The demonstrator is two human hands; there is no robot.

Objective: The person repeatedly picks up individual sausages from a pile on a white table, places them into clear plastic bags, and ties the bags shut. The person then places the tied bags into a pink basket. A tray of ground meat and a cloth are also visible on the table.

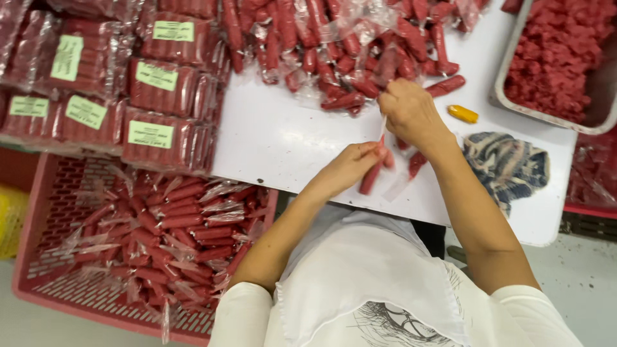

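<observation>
Both hands [385, 138] pinch one wrapped sausage [371, 177].

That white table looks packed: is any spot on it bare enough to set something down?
Yes: the bare white table between the stacked labelled sausage packs and the hands, below the loose wrapped red sausages. Another strip lies between the small orange cylinder and the metal tray of red mince. The top is crowded.

Glossy clear plastic wrap [225, 207] (crinkled) over sausages [182, 222]; smooth matt white table [276, 138].
</observation>
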